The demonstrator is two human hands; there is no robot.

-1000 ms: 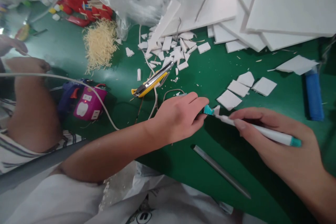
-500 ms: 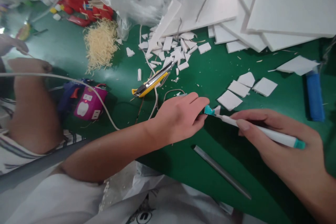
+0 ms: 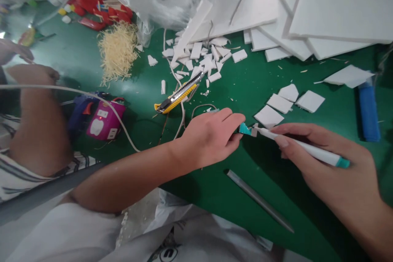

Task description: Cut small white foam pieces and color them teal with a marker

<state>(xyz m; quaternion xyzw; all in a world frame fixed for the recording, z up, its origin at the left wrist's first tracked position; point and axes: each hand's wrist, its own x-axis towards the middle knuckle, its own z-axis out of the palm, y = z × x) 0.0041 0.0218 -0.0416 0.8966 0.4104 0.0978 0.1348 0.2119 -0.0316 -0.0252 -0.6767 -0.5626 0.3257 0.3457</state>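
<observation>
On my feed the left hand pinches the teal-and-white piece over the counter, presumably to steady it; the right hand grips the white pen near its tip, likely for control.

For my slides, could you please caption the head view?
Left hand holds partly teal piece; right hand holds white marker.
</observation>
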